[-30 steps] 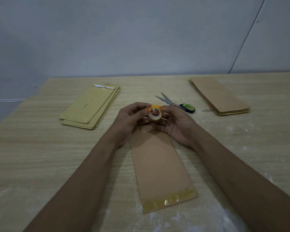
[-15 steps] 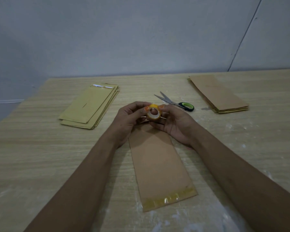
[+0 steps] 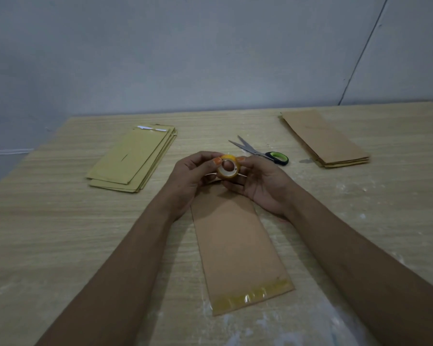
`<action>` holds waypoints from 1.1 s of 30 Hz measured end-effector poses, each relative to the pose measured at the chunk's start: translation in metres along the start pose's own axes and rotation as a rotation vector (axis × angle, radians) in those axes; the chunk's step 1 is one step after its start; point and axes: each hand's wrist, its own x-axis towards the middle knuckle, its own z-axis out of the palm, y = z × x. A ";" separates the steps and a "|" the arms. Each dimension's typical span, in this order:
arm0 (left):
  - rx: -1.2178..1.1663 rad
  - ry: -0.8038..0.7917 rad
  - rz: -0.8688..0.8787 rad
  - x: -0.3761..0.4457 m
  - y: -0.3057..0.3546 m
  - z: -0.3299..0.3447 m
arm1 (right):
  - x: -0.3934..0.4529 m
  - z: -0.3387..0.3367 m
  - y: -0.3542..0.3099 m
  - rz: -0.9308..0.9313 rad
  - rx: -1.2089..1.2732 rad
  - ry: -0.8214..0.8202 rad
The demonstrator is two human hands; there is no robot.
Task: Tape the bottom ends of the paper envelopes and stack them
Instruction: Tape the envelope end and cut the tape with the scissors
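Hardly shifted since a second ago: same small yellowish roll of clear tape [image 3: 228, 167] held up between both hands, raised only a touch higher in view, with the roll turned slightly. Left hand [image 3: 188, 178] curled round the roll's left side, thumb with orange-painted nail pinching its upper edge. Right hand [image 3: 259, 182] cupping the roll from the right and below, fingers curled under it, thumb on the top rim. A fingertip visible through the roll's core.

Directly beneath the hands, flat on the pale wood-grain table [image 3: 48, 233], a long brown paper envelope [image 3: 235, 245] lying lengthwise toward the camera, far end hidden under the hands. Near end already sealed with a glossy yellowish strip of tape [image 3: 253, 294] running across its width.

At back left, a stack of yellow-green paper envelopes [image 3: 133, 159], fanned slightly, with a short white strip at the far edge of the top one and a thin dark mark on its face. At back right, a stack of brown paper envelopes [image 3: 325, 138], squared up, well apart from the hands. Between the hands and that stack, steel scissors with a black and green handle [image 3: 260, 152], blades parted, pointing left.

No brand, label or legible writing on roll, envelopes or scissors. White powdery smears on the table near the right forearm and the front edge.
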 end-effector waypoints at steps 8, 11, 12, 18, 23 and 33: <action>0.014 -0.023 0.013 -0.001 0.001 0.000 | 0.001 0.001 0.002 -0.004 -0.030 0.024; 0.021 0.005 0.001 0.001 -0.001 0.000 | 0.000 0.000 0.001 0.004 -0.004 0.014; 0.017 0.004 0.001 0.001 -0.001 0.000 | 0.000 0.001 0.001 -0.001 -0.010 0.020; 0.025 -0.025 0.019 -0.001 0.000 0.000 | 0.000 0.004 0.002 -0.011 -0.036 0.051; 0.005 0.018 -0.009 0.002 -0.001 -0.001 | 0.000 0.003 0.001 -0.001 -0.008 0.019; 0.009 0.018 -0.012 0.001 -0.001 0.001 | -0.001 0.003 0.000 -0.007 0.000 0.013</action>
